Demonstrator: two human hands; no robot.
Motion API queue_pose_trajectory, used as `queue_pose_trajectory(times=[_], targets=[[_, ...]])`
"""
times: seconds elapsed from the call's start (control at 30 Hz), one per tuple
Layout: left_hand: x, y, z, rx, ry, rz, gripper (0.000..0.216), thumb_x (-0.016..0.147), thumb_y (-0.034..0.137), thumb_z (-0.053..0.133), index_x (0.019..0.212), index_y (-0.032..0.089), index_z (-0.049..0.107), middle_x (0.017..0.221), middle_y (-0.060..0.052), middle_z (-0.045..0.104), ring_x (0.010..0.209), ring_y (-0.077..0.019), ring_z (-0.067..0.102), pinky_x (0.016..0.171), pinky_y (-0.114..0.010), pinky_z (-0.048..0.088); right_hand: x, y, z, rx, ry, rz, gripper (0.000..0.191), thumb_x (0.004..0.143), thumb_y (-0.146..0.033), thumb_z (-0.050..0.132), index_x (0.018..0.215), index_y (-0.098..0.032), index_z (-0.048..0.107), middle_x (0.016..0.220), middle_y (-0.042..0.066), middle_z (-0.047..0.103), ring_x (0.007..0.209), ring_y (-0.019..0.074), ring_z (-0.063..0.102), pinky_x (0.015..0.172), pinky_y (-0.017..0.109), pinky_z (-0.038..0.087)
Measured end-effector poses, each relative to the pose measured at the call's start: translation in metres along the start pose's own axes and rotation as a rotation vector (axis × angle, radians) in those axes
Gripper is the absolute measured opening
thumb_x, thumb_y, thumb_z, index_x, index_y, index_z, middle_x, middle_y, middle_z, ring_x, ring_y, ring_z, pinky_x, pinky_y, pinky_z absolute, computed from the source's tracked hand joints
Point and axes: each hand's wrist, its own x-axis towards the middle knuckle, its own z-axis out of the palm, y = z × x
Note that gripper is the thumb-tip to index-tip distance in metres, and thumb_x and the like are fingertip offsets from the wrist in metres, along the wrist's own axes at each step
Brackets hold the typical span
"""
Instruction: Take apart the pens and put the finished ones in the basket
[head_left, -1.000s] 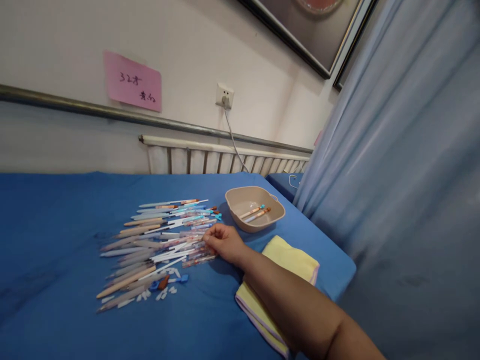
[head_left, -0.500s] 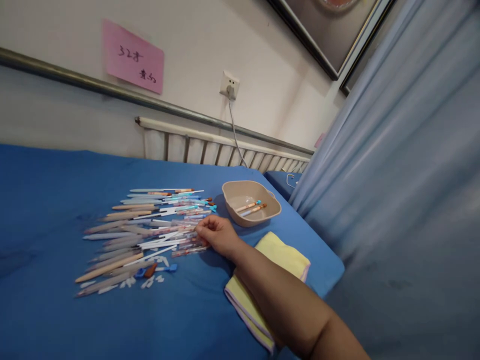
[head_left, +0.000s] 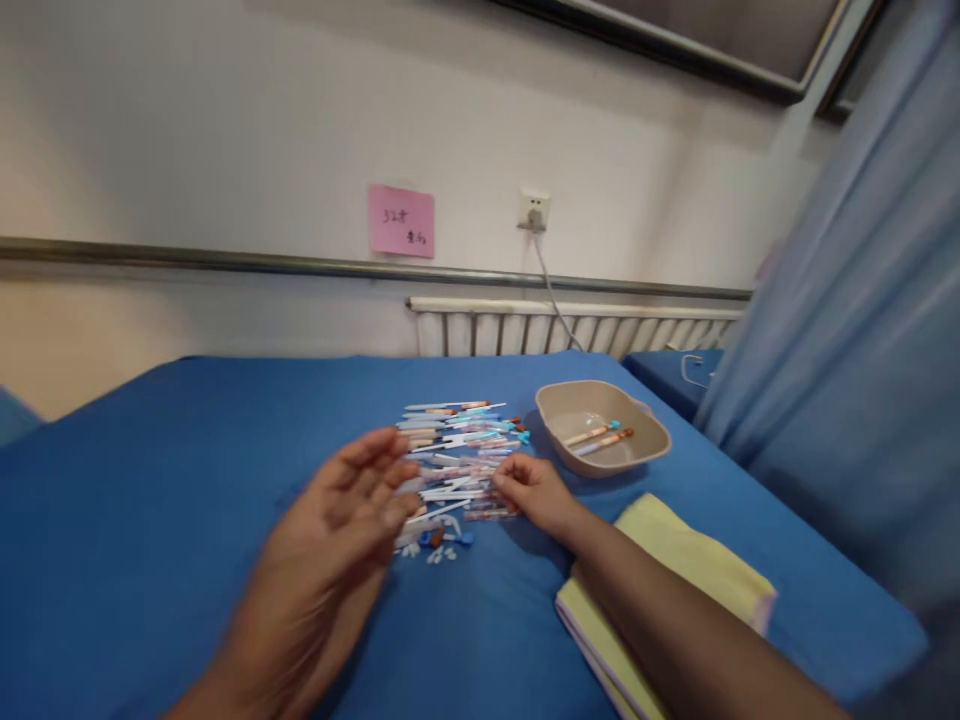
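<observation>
A pile of pens and thin tubes (head_left: 457, 450) lies on the blue sheet (head_left: 187, 470). My right hand (head_left: 536, 490) rests at the pile's right edge, fingers curled and pinching among the pens; what it grips is hidden. My left hand (head_left: 337, 530) hovers over the pile's left side, blurred, fingers stretched out and apart, holding nothing. A beige bowl (head_left: 645, 455) to the right holds two orange pens (head_left: 600, 437).
A folded yellow cloth (head_left: 690, 570) lies under my right forearm. A blue curtain (head_left: 862, 350) hangs at the right. Behind the bed are a white rail (head_left: 570, 310), a wall socket with cord (head_left: 534, 212) and a pink note (head_left: 400, 220).
My left hand has come into view over the pile's left side. The camera has swung left and pulled back. My right hand stays at the pile's right edge.
</observation>
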Motion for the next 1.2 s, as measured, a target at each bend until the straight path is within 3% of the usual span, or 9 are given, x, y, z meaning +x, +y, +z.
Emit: queue_pose_trajectory(times=[0.13, 0.4, 0.73, 1.2], targets=[[0.011, -0.01, 0.006, 0.038, -0.106, -0.114, 0.059, 0.059, 0.002, 0.075, 0.113, 0.021, 0.059, 0.126, -0.006, 0.055, 0.116, -0.0218, 0.052, 0.087, -0.022, 0.05, -0.006, 0.003, 0.0, -0.011, -0.044, 0.005, 0.03, 0.071, -0.046, 0.062, 0.07, -0.018, 0.052, 0.052, -0.006, 0.05, 0.04, 0.0066, 0.041, 0.042, 0.02, 0.032], [0.016, -0.04, -0.014, 0.056, -0.173, -0.219, 0.054, 0.061, 0.001, 0.074, 0.11, 0.019, 0.06, 0.127, -0.007, 0.053, 0.113, -0.019, 0.052, 0.086, -0.022, 0.048, -0.011, -0.001, -0.001, -0.062, -0.054, 0.025, 0.034, 0.07, -0.05, 0.063, 0.07, -0.019, 0.051, 0.052, -0.006, 0.049, 0.041, 0.0069, 0.04, 0.042, 0.021, 0.032], [0.02, -0.048, -0.018, 0.001, -0.199, -0.266, 0.051, 0.059, -0.003, 0.075, 0.105, 0.017, 0.061, 0.114, -0.006, 0.056, 0.086, -0.0097, 0.058, 0.081, -0.021, 0.049, -0.015, -0.001, -0.001, -0.067, -0.059, 0.024, 0.035, 0.071, -0.051, 0.064, 0.071, -0.019, 0.052, 0.053, -0.006, 0.05, 0.043, 0.0075, 0.042, 0.044, 0.021, 0.034], [0.019, -0.056, -0.02, 0.036, -0.285, -0.328, 0.052, 0.055, 0.0, 0.079, 0.101, 0.016, 0.06, 0.1, -0.003, 0.056, 0.078, -0.0072, 0.058, 0.076, -0.018, 0.047, -0.017, -0.006, -0.001, -0.098, -0.074, 0.024, 0.036, 0.07, -0.053, 0.063, 0.071, -0.019, 0.052, 0.056, -0.005, 0.052, 0.045, 0.0079, 0.043, 0.045, 0.022, 0.036]])
